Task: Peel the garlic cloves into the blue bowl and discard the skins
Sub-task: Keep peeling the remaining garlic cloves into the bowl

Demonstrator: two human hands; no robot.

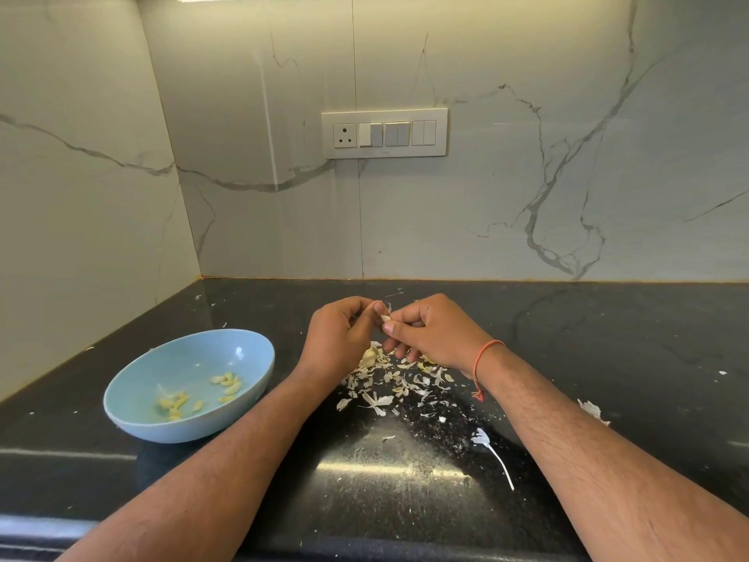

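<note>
Worktop (364,472) of dark, glossy, speckled stone fills the lower part of the view and meets pale marble-look wall panels with grey veins at the back and on the left, forming a corner. One switch plate (384,133) is set in the back wall, with a single three-pin socket at its left end and several rocker switches beside it. One blue bowl (133,383) stands on the worktop to the left of the arms; it holds peeled garlic cloves (227,382) in two loose clusters, roughly a dozen and a half altogether (too small and overlapping for an exact count). Many torn garlic skins (389,383) lie scattered on the worktop beneath and in front of the hands, too many to count, with one long stalk-like strip (496,458) nearer the front edge and a partly peeled garlic piece (369,356) among them. Both forearms reach forward and meet above the skins. One garlic clove (385,318) is pinched between them: the left hand (338,338) curls its fingers with thumb and forefinger at the clove, and the right hand (431,330) grips it from the other side, fingers bent. One orange thread (484,361) circles the right wrist.
</note>
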